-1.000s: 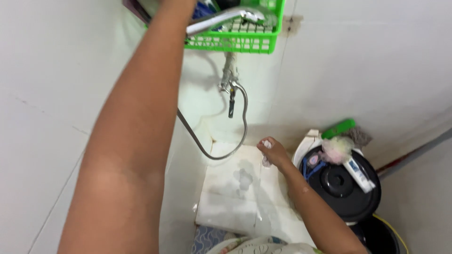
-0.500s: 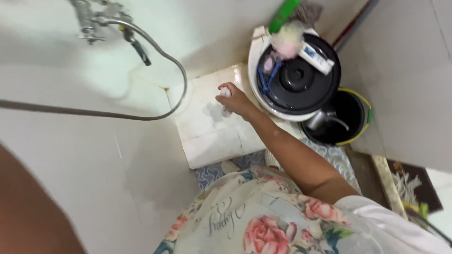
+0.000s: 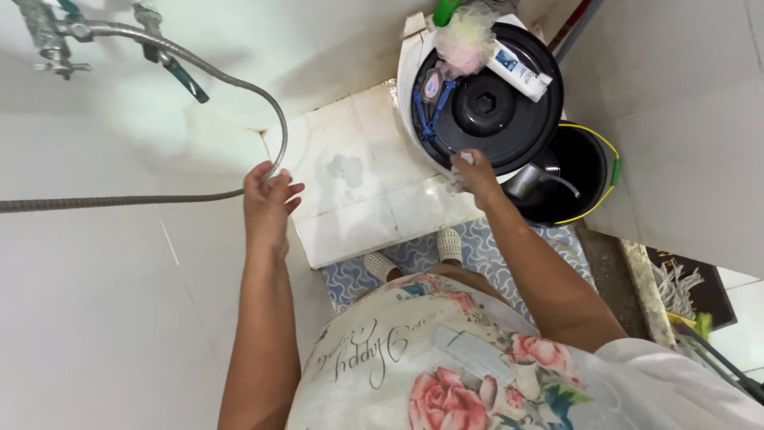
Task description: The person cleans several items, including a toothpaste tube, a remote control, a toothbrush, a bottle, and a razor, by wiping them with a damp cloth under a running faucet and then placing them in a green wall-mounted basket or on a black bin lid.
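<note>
A metal shower hose [image 3: 159, 195] runs in a long loop from a wall tap [image 3: 56, 36] across a white-tiled bathroom wall [image 3: 95, 302], seen from above. The left hand [image 3: 267, 199] meets the hose at its low bend, fingers spread and loosely curved beside it rather than closed around it; whether they touch it cannot be told. The right hand [image 3: 475, 173] is pinched together on a small pale object [image 3: 465, 159], too small to identify, at the near rim of a black round lid [image 3: 489, 103] that covers a white tub [image 3: 410, 87].

On the lid lie a pink and yellow bath puff [image 3: 465, 40], a white tube [image 3: 519, 70] and a blue-handled item [image 3: 430, 111]. Just beside the tub stands a black bucket [image 3: 577, 171] with a yellow handle, a metal dipper [image 3: 529, 181] resting inside it.

Between the two hands, a raised white tile ledge [image 3: 366, 191] looks wet and stained. Below it the floor [image 3: 485, 255] is blue-patterned tile, where feet in pale shoes [image 3: 450, 243] stand. The person wears a floral garment [image 3: 446, 358].
</note>
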